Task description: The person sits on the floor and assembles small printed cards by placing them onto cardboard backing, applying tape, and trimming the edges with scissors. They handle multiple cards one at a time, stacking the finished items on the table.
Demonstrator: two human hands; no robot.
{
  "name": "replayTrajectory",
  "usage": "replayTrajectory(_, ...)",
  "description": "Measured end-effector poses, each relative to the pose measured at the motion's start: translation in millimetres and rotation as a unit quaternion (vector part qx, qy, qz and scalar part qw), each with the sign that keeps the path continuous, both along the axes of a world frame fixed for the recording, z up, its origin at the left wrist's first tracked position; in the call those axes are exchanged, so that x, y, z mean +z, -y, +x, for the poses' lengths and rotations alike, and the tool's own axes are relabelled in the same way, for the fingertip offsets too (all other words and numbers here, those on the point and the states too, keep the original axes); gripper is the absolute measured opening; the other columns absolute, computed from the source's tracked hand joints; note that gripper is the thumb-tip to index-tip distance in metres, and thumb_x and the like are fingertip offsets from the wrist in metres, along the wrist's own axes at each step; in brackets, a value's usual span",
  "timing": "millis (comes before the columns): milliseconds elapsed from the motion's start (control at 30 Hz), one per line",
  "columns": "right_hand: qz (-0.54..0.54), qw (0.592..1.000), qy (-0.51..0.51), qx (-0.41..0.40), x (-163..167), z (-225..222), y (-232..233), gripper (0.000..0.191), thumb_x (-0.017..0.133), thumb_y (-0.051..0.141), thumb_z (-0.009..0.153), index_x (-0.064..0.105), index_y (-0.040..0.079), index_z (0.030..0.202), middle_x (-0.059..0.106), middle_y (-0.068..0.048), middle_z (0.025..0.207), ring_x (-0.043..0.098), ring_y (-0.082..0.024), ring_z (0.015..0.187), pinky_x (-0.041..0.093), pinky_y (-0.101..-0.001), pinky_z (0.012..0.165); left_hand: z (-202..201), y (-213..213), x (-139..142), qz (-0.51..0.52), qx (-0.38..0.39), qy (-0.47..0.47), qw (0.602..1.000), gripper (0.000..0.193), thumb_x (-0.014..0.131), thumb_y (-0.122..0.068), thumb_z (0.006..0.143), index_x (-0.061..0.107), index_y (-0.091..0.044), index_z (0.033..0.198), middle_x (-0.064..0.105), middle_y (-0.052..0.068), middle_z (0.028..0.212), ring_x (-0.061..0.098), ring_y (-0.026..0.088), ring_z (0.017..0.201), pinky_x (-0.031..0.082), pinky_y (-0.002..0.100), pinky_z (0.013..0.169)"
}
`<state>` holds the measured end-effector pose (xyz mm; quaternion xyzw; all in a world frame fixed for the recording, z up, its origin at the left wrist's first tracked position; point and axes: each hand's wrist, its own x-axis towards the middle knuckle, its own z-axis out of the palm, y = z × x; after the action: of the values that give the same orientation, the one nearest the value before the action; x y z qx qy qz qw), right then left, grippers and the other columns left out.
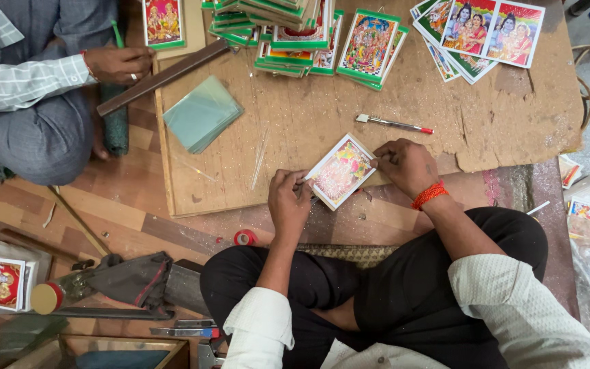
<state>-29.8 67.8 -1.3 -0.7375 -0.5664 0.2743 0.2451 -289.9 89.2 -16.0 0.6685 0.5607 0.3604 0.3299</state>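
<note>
Left hand (288,203) pinches the near-left corner of a small colourful picture card (341,171), fingers clenched on its edge; right hand (405,165) grips the far-right edge. The card sits tilted at the wooden board's (308,123) near edge. Beyond lies a craft knife (394,124), then stacks of framed pictures (302,37). Far left, a co-worker's hand (119,65) rests by a long metal bar (165,76).

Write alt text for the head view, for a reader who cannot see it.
A seated person's left hand and right hand hold a small colourful picture card by opposite edges over a worn wooden board. On the board lie a craft knife, a stack of glass panes and piles of similar pictures; another person's hand rests at upper left.
</note>
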Motion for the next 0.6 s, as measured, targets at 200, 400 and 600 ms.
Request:
replayTrajectory(200, 0.076, 0.997, 0.031, 0.008, -8.9, 10.7, 0.3, 0.017, 0.073, 0.015, 0.087, 0.081, 0.01, 0.101, 0.076, -0.013, 0.096, 0.071, -0.027, 0.077, 0.055, -0.0361, 0.071, 0.6, 0.7, 0.5, 0.007, -0.002, -0.002, 1.0, 0.019, 0.077, -0.006, 0.087, 0.075, -0.004, 0.105, 0.062, 0.007, 0.095, 0.065, 0.021, 0.087, 0.055, 0.033, 0.076)
replayTrajectory(400, 0.091, 0.987, -0.011, -0.131, -0.4, 52.3, 17.8, 0.019, 0.076, 0.021, 0.093, 0.077, 0.008, 0.107, 0.076, -0.013, 0.096, 0.071, -0.025, 0.075, 0.056, -0.0383, 0.07, -2.0, 1.4, 1.8, 0.011, -0.011, 0.004, 1.0, 0.022, 0.074, -0.009, 0.091, 0.074, -0.005, 0.112, 0.061, 0.008, 0.096, 0.064, 0.023, 0.091, 0.055, 0.034, 0.08)
replayTrajectory(600, 0.089, 0.995, 0.039, -0.035, 14.1, 47.9, 31.7, 0.03, 0.08, 0.02, 0.08, 0.078, 0.011, 0.108, 0.072, -0.012, 0.102, 0.069, -0.027, 0.085, 0.056, -0.0394, 0.075, 0.8, 14.0, 7.0, 0.077, -0.035, -0.076, 0.994, 0.053, 0.087, -0.027, 0.077, 0.069, -0.008, 0.123, 0.054, 0.015, 0.12, 0.055, 0.034, 0.111, 0.047, 0.046, 0.095)
